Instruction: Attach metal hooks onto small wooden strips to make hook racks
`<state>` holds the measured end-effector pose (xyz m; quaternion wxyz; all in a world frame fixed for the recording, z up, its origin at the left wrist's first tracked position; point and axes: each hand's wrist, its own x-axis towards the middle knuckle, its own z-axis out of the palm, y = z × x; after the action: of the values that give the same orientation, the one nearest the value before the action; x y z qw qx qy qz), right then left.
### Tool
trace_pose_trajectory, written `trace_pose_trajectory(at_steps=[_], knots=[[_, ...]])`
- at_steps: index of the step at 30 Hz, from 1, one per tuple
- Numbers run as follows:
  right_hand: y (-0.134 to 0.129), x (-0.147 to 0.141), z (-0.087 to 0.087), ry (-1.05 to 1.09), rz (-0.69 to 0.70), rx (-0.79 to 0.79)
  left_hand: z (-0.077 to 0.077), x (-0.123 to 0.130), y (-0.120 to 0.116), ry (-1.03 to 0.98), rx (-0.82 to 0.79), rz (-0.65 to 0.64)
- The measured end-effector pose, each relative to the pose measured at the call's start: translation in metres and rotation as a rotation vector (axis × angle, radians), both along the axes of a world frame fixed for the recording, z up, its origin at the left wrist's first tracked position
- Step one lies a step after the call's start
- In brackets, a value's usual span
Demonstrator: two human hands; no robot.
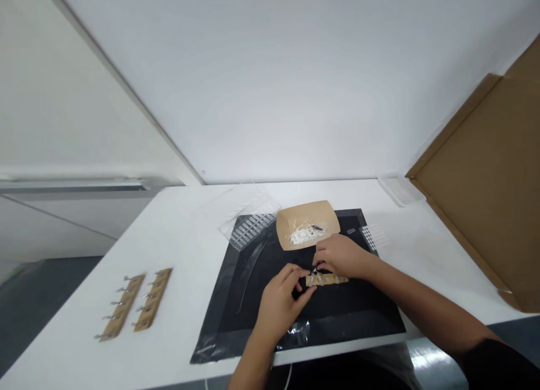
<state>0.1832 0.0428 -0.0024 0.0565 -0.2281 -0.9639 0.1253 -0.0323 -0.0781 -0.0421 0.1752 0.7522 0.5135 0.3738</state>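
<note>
Over the black mat, my left hand is closed with its thumb and fingers round the left end of a short wooden strip. Several small clear, nail-tip-like pieces sit along that strip. My right hand comes in from the right, fingertips pinched together just above the strip's left part. Something small, dark and shiny shows at those fingertips, too small to name. Just behind my hands stands a brown paper tray with white scraps and thin white sticks in it.
On the black mat lie a clear case of nail tips, a long thin clear strip and a sheet of white dots. Two wooden strips with upright clips lie left. A plastic container and cardboard stand right.
</note>
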Motion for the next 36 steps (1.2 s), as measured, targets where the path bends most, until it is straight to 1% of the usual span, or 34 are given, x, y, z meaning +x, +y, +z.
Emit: trace_pose_trajectory(at_steps=[3,5,7,11,13,15,20,24,26,31,36], knots=[[0.0,-0.002,-0.002,-0.009,0.031,0.041,0.001,0.0,0.0,-0.014,-0.011,0.0],[0.001,0.0,0.002,0.011,0.041,0.056,0.001,0.0,0.0,-0.024,-0.01,-0.002],[0.002,0.005,0.009,0.073,0.019,0.067,0.0,0.0,-0.001,-0.028,-0.004,-0.004],[-0.003,0.021,0.027,0.274,-0.086,0.093,0.001,-0.001,-0.002,-0.035,0.05,0.002],[-0.013,0.027,0.034,0.325,-0.126,0.124,0.004,-0.001,-0.002,-0.06,0.095,0.01],[-0.027,0.03,0.036,0.336,-0.18,0.168,0.009,0.001,-0.003,-0.1,0.128,0.006],[-0.072,0.025,0.026,0.367,-0.265,0.24,0.022,0.011,-0.004,-0.191,0.172,-0.025],[-0.098,0.016,0.019,0.389,-0.329,0.324,0.024,0.019,-0.003,-0.218,0.156,-0.051],[-0.105,0.012,0.018,0.395,-0.347,0.311,0.023,0.02,-0.002,-0.241,0.142,-0.062],[-0.11,0.007,0.014,0.521,-0.344,0.175,0.023,0.016,0.0,-0.331,0.119,-0.081],[-0.108,0.011,0.015,0.643,-0.28,0.022,0.025,0.011,-0.001,-0.41,0.045,-0.143]])
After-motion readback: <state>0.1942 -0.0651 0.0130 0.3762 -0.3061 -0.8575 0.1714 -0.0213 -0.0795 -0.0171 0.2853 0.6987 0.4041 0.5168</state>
